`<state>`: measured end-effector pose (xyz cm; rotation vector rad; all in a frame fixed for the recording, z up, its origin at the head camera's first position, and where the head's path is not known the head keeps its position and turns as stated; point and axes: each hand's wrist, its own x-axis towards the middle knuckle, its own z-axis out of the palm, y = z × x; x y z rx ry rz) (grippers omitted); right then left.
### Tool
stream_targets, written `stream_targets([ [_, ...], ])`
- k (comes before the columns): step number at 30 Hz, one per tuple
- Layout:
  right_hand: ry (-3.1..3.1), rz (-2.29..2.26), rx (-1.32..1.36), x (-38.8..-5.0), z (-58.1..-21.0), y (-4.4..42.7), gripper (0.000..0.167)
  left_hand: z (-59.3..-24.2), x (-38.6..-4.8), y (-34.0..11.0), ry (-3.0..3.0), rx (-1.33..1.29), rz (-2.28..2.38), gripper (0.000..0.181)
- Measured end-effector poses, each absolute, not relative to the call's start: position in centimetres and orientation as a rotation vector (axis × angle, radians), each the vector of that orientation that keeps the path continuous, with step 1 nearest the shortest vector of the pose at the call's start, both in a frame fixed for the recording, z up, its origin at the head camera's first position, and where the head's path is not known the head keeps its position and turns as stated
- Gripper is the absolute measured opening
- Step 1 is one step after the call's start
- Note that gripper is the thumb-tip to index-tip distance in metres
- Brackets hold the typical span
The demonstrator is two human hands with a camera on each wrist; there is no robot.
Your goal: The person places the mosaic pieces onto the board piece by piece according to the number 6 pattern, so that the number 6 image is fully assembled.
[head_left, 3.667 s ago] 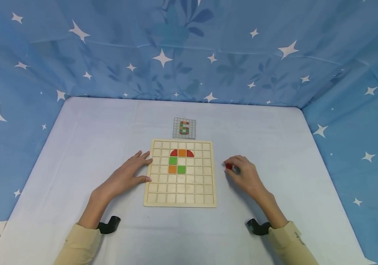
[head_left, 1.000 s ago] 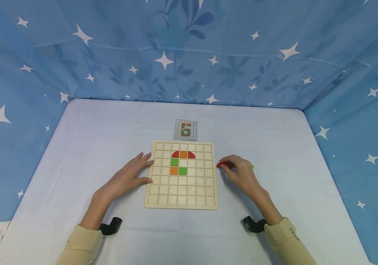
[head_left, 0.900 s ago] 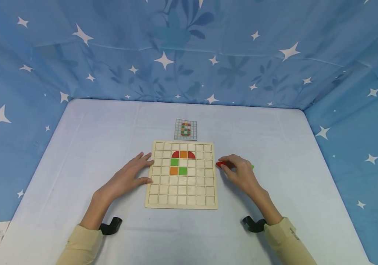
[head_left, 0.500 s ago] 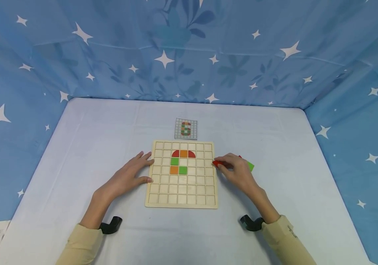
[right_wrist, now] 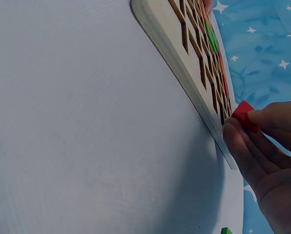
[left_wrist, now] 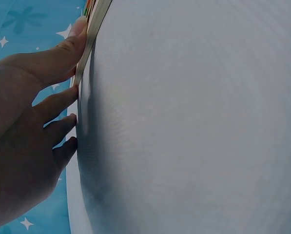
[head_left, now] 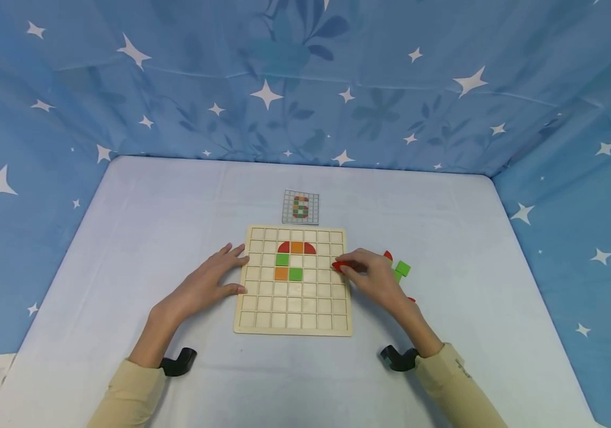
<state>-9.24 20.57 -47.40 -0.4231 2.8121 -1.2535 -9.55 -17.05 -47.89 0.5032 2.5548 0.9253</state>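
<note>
A pale wooden grid board lies mid-table, with red, orange and green tiles set in its upper cells. My left hand rests at the board's left edge, fingers spread and touching the rim; the left wrist view shows the thumb on that edge. Between thumb and fingers my right hand pinches a red tile, held over the board's right edge. In the head view this red tile is partly covered by the fingertips.
Behind the board lies a small printed card with a coloured grid pattern. Loose green tiles and a red tile lie right of my right hand, another red piece beside the wrist. Blue star-patterned cloth surrounds the table.
My right hand has moved left with the red tile, from beside the board to over its right edge. Loose green and red tiles have come into sight behind it. My left hand stays put.
</note>
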Motion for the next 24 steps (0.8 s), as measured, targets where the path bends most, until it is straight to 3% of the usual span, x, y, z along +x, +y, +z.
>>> stream_targets([
  [24,2.693,-1.337,-0.363,-9.3,-47.5,18.7,0.016,-48.0,-9.6,-17.1,2.554,0.512,0.919,0.07],
])
